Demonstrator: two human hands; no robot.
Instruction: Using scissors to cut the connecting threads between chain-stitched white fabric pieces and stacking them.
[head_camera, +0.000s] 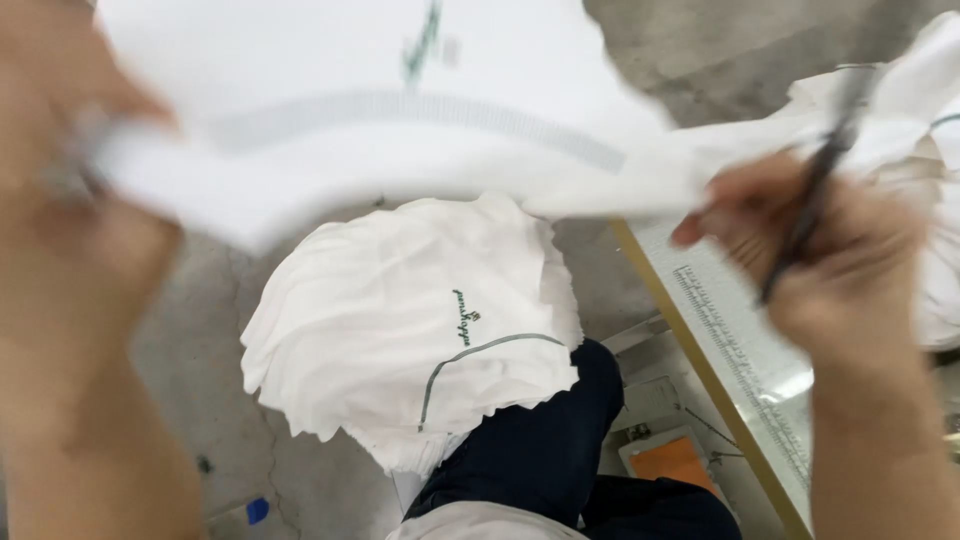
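Though blurred, curled shut around a thin dark tool (815, 190): right hand (835, 265), at the right, fingers folded into a loose fist, tool slanting up and far from the knuckles. Pinched under the same fingers, or just beside them, the right end of a white cloth (400, 130); cannot tell which through the blur. Stretched leftward from there, across the top of the view, to the left hand (70, 200), very near and out of focus, fingers closed on the cloth's left edge. Across the cloth, a grey ribbed band in a shallow arc, and a small green mark above it.

Below the stretched cloth, near the middle, a heap (410, 340) of more white pieces, the top one bearing a small green mark and a curved grey line, resting on a dark-trousered knee (545, 440). Right of the knee, a table edge (700, 360) with a yellow rim and a printed scale along it. More white fabric (925, 120) piled far right. Underneath, grey concrete floor (200, 400), with a small blue object (257, 511) at the near left.
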